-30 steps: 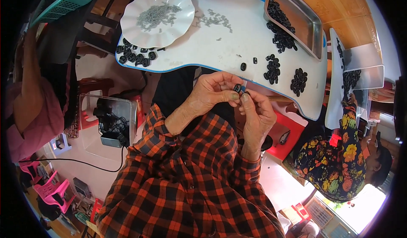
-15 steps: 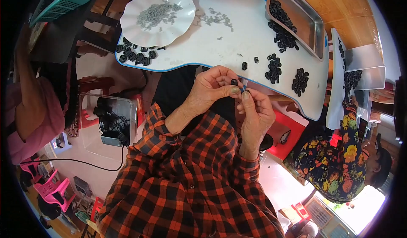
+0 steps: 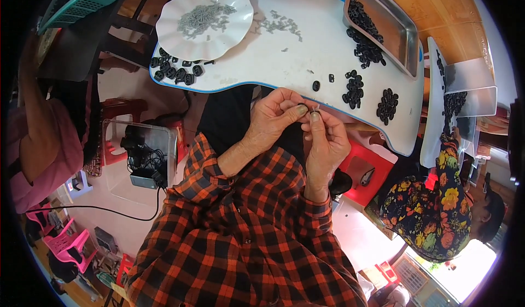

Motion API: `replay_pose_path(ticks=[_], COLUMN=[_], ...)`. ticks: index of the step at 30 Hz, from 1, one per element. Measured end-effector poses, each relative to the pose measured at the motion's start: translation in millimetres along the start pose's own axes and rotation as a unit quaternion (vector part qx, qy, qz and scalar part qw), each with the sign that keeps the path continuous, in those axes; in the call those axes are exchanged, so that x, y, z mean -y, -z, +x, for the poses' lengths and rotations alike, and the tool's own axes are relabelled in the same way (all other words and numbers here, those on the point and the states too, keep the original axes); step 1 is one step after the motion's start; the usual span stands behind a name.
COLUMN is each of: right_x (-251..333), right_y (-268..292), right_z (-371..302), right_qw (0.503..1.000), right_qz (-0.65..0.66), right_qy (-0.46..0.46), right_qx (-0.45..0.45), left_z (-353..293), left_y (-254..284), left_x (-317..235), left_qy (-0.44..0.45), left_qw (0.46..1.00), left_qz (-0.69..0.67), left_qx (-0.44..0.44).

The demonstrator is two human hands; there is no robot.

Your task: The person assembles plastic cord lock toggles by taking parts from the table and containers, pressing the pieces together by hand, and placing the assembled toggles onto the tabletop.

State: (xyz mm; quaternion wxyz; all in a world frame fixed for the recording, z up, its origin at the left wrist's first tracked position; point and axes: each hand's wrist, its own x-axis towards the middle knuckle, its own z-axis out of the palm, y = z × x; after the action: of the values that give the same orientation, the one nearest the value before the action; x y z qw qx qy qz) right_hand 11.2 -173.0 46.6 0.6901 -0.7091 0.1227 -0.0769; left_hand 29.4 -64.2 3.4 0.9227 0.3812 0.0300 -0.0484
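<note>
My left hand (image 3: 273, 118) is closed in a pinch on a small black plastic part, mostly hidden by the thumb and fingers. Close against it, my right hand (image 3: 326, 137) also pinches with thumb and forefinger. What it grips is too small and covered to name; a pale sliver shows by its fingertips. Both hands meet just off the table's front edge, above my lap. Past my fingers, a black oval part (image 3: 316, 86) and a smaller black piece (image 3: 331, 78) lie on the white table (image 3: 273, 61).
A white scalloped plate (image 3: 169, 30) holds small grey pieces, with more grey pieces (image 3: 281, 23) beside it. Black parts lie in piles (image 3: 387, 106) at right and around a metal tray (image 3: 407, 44). A co-worker in a floral top (image 3: 426, 214) sits at right; another person's arm is at left.
My hands have drawn together. The right hand has shifted slightly left, and the black part that showed at my left fingertips is now more covered.
</note>
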Motion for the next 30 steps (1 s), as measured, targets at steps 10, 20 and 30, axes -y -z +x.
replay_pose_path(ticks=[10, 20, 30], right_x=[7, 7, 16], right_y=[-2, 5, 8], right_z=[6, 11, 5], right_qw=[1.0, 0.999, 0.997], right_qz=[-0.009, 0.026, -0.037], right_qy=[0.012, -0.008, -0.036], right_qx=[0.004, 0.043, 0.065], left_z=[-2, 1, 3], left_y=[7, 15, 16], left_x=[-5, -12, -15], left_qy=[0.003, 0.051, 0.06], left_qw=[0.996, 0.993, 0.996], left_qz=[0.078, 0.047, 0.017], left_qx=[0.043, 0.094, 0.064])
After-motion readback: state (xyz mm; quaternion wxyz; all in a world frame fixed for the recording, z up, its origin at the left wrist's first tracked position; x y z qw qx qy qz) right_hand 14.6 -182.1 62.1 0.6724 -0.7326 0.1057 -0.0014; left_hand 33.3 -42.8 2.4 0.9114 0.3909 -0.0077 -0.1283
